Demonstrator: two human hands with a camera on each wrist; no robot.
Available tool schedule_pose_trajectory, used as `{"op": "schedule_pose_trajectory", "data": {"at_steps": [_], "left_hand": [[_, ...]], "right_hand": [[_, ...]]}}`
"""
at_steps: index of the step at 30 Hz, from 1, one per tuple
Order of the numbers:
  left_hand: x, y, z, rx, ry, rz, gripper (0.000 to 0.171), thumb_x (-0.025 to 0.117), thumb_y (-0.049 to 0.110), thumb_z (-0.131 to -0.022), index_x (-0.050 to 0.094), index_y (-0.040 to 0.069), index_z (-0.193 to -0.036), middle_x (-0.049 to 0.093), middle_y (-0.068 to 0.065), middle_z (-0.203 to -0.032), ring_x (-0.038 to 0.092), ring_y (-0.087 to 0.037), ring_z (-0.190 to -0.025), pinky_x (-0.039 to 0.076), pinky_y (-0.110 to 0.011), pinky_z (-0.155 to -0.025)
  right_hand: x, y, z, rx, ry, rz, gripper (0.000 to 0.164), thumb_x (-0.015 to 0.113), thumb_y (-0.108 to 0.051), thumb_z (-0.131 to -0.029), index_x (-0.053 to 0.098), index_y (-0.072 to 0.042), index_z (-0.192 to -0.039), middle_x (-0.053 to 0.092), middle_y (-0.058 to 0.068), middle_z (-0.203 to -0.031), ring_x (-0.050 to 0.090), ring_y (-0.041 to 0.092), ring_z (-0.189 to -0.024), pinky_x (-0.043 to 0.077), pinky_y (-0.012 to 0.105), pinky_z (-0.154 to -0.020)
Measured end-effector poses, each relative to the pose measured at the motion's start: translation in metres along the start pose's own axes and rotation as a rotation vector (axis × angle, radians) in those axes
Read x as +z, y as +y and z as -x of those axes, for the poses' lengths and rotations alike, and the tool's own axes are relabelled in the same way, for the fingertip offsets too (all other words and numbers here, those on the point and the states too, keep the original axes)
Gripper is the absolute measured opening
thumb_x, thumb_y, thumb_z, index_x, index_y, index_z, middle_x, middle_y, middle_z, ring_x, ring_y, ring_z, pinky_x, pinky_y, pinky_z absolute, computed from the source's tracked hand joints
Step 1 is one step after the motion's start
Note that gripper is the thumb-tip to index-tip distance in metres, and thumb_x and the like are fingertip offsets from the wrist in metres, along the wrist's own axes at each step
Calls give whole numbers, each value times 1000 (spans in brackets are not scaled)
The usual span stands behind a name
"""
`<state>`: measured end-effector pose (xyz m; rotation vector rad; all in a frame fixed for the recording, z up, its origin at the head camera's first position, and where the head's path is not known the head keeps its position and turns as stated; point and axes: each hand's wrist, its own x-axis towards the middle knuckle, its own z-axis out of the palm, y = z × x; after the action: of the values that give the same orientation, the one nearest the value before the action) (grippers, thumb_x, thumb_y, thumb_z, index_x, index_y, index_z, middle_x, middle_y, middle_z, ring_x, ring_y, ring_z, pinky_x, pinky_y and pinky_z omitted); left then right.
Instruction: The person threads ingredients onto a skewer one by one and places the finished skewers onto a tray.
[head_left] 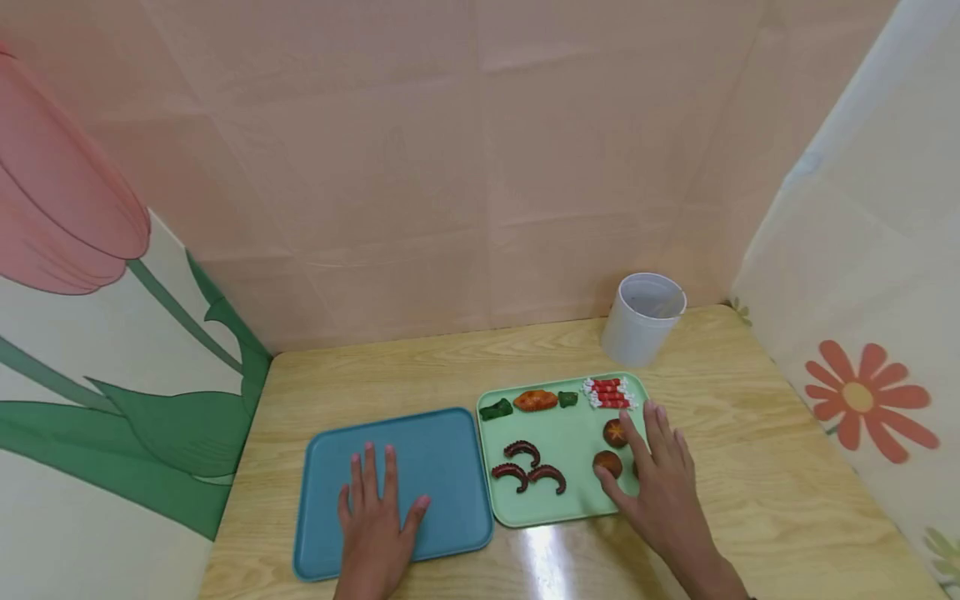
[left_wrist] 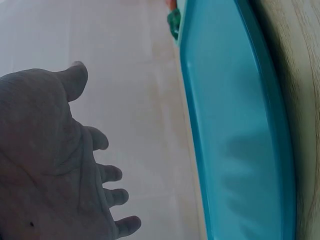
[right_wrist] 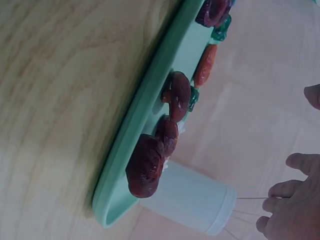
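Observation:
Over the blue tray [head_left: 446, 475] my left hand [head_left: 372, 529] hovers with its fingers spread, holding nothing; the left wrist view shows its palm apart from the tray. My right hand [head_left: 667, 492] is above the right side of the green tray [head_left: 562, 437], fingers extended and nothing in them. Nearest to it are brown toy mushrooms [head_left: 607, 463], one partly hidden by the hand. Several red-and-white wrapped-looking pieces [head_left: 609, 392] lie at the tray's back right corner. Three dark red curved tentacles [head_left: 522, 451] lie at the left. Along the back sit an orange piece [head_left: 536, 401] and two green pieces [head_left: 497, 409].
Behind the green tray's right corner stands a white cup [head_left: 642, 329]; thin sticks [right_wrist: 250, 198] poke out of it in the right wrist view. The wooden table [head_left: 360, 375] meets a pinkish cloth wall [head_left: 375, 208] at the back, with printed walls on both sides.

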<state>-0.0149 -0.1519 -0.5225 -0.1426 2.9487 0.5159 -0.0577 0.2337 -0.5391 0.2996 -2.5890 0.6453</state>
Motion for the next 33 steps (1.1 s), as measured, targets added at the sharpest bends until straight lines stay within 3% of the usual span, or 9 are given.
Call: {"op": "schedule_pose_trajectory", "data": {"at_steps": [4, 6, 10, 12, 13, 16, 20, 29, 33], "left_hand": [[-1, -1, 1, -20, -10, 11, 89, 47, 62, -102, 9, 13, -166, -4, -19, -173, -4, -44, -159, 13, -72, -121], [-2, -2, 1, -33, -18, 15, 90, 44, 65, -101, 9, 13, -166, -4, -19, -173, -4, -44, -159, 13, -73, -121], [-3, -2, 2, -50, -33, 15, 94, 35, 72, -99, 10, 11, -166, -4, -19, -173, -4, -44, -159, 12, -73, -121], [-3, -2, 3, -54, -33, 15, 94, 35, 72, -99, 10, 10, -165, -2, -20, -173, -3, -45, -159, 13, -73, -121], [-2, -2, 3, -54, -30, 17, 93, 39, 69, -100, 11, 10, -165, -1, -20, -173, -2, -45, -159, 14, -73, -121], [0, -3, 7, -48, -15, 36, 90, 49, 60, -101, 14, 7, -165, 3, -21, -172, 1, -46, -158, 16, -73, -120], [3, -5, 14, -36, 14, 70, 87, 57, 51, -101, 18, 5, -164, 8, -23, -171, 5, -48, -157, 17, -74, -119], [5, -8, 17, -28, 16, 117, 86, 59, 47, -101, 18, 3, -163, 10, -23, -171, 6, -47, -157, 17, -72, -119], [2, -8, 14, -40, -11, 138, 86, 57, 47, -102, 15, 4, -164, 8, -21, -172, 4, -47, -158, 15, -71, -120]], "right_hand": [[-1, 2, -20, -1, 30, -49, 76, 78, -34, -89, 47, 1, -149, 36, 31, -160, 37, 51, -145, 31, 69, -115], [-2, 6, -41, 16, 83, -83, 70, 82, -16, -85, 50, 4, -145, 44, 29, -153, 48, 50, -134, 42, 64, -106], [-4, 19, -100, 70, 244, -171, 48, 77, 1, -88, 60, 5, -133, 62, 25, -131, 64, 41, -116, 53, 23, -102], [-2, 27, -129, 81, 308, -213, 40, 75, 3, -89, 63, 5, -127, 66, 24, -123, 69, 39, -108, 52, 13, -98], [-1, 30, -141, 89, 327, -231, 37, 74, 3, -90, 64, 6, -125, 67, 25, -120, 69, 39, -108, 51, 13, -99], [5, 39, -166, 109, 359, -253, 33, 75, 4, -89, 65, 9, -120, 69, 27, -115, 70, 42, -105, 58, 35, -93], [16, 50, -176, 132, 366, -219, 33, 74, 4, -89, 66, 8, -121, 70, 28, -113, 70, 44, -103, 57, 55, -90], [39, 75, -186, 118, 394, -161, 21, 67, 0, -97, 73, 2, -117, 74, 24, -111, 72, 42, -96, 58, 58, -84], [40, 76, -193, 54, 428, -171, 19, 67, -5, -98, 75, -1, -114, 75, 20, -110, 72, 41, -100, 56, 59, -86]]}}
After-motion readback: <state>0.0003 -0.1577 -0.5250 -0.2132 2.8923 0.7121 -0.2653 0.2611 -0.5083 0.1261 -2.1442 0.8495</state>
